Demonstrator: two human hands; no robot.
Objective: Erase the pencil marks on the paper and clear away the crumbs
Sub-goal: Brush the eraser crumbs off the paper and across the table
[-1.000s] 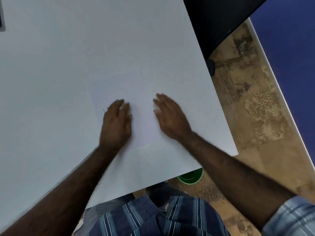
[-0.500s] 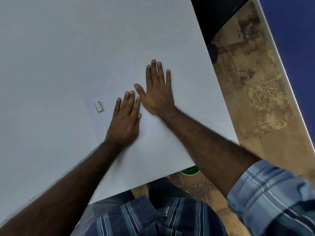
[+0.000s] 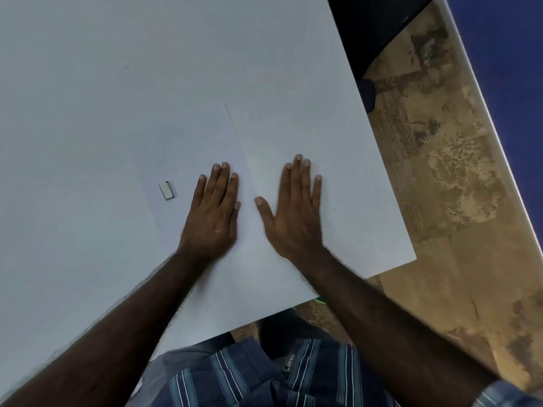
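Pressing straight, close-set fingers (image 3: pixel 221 183) of the left hand (image 3: pixel 211 221) flat on the paper (image 3: pixel 191 136), at centre frame. Laying the right hand (image 3: pixel 293 221) just right of the sheet's edge on the table (image 3: pixel 88 83), its fingers (image 3: pixel 299 177) straight and slightly fanned, thumb out toward the sheet, holding nothing. Risking, probably, a creased or skidding sheet if sweeping hard while easing the left palm; risking smeared graphite by dragging crumbs back across; possibly knocking the eraser (image 3: pixel 166 190), which is lying on the sheet near its left edge, left of that hand. Looking almost blank: pale, barely differing from the tabletop, lying flat, showing no readable pencil marks from this height. Leaving a few dark specks (image 3: pixel 334 210), likely crumbs, right of the right hand, well short of the floor (image 3: pixel 440 171) at right.
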